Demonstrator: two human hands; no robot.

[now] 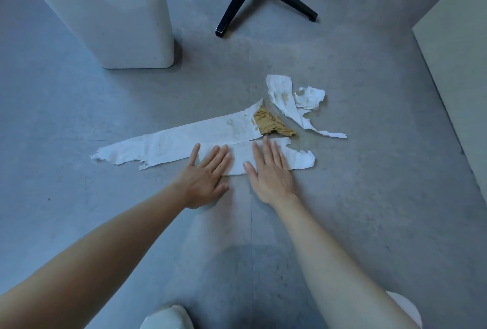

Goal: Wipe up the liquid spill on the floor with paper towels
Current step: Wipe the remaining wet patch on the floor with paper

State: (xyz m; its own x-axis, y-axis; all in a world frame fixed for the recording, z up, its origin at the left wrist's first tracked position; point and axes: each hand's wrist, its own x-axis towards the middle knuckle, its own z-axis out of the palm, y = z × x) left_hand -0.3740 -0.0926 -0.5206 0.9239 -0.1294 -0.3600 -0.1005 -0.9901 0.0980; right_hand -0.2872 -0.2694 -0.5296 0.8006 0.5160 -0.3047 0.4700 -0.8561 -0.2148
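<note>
On the floor, a paper towel strip just below the soaked brown wad is pressed by 2 flat, open hands, with nothing gripped by the left hand or the right hand. Even pressure is best swept toward the wad, where dampness seems left.

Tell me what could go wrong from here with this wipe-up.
The left hand and right hand press flat on a paper towel; liquid may soak through onto skin. The torn pieces suggest dragging could shred it further. The brown soaked wad may smear if pushed.
</note>
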